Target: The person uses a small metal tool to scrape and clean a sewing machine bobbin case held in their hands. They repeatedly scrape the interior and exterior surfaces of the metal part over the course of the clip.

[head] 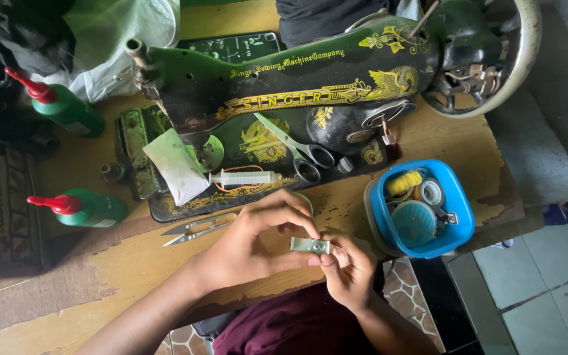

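Both hands hold a small pale-green rectangular metal piece (310,246) just above the near edge of the worn wooden worktop (146,260). The left hand (254,244) arches over it, fingertips pinching its left end; the right hand (350,269) grips its right end from below. Just behind lie small silver thread snips (195,230), and on the green and gold sewing machine (297,92) rest a plastic syringe (243,177) and steel scissors (297,150). A blue plastic box (458,197) stands to the right.
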